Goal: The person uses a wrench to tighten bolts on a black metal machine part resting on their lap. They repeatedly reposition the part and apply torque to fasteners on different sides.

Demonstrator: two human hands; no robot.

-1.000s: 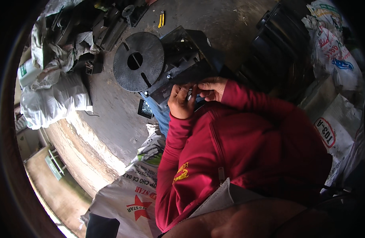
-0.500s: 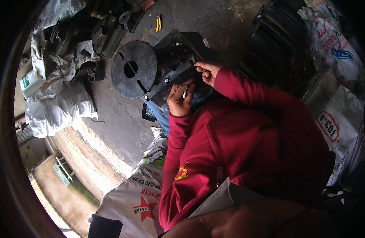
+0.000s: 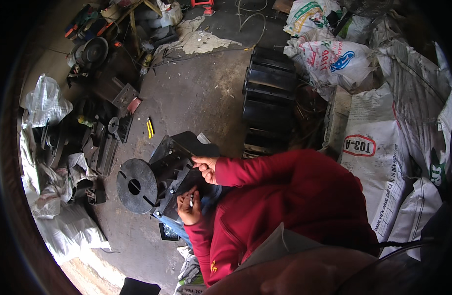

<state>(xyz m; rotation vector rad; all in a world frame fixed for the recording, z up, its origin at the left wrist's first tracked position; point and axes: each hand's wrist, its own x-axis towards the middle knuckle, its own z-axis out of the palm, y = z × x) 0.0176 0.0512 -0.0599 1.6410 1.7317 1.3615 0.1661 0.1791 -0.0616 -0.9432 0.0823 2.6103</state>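
Note:
A dark metal machine part leans by my blue-trousered leg. It has a round slotted disc with a hole in its middle, joined to an angular black bracket. Bright bolt heads show along the bracket's near edge. My left hand is closed at this near edge, with a small shiny metal bolt between its fingers. My right hand pinches at the upper right edge of the bracket. Whatever lies in its fingertips is too small to make out.
A small black tray of little shiny pieces lies below the disc. On the floor beyond is a yellow utility knife. Black ribbed metal drums stand ahead; white sacks fill the right. Metal parts and plastic bags lie left.
The whole view has swung, so the part and my hands appear lower and further left, and more floor shows ahead. Both hands stay at the bracket in much the same pose.

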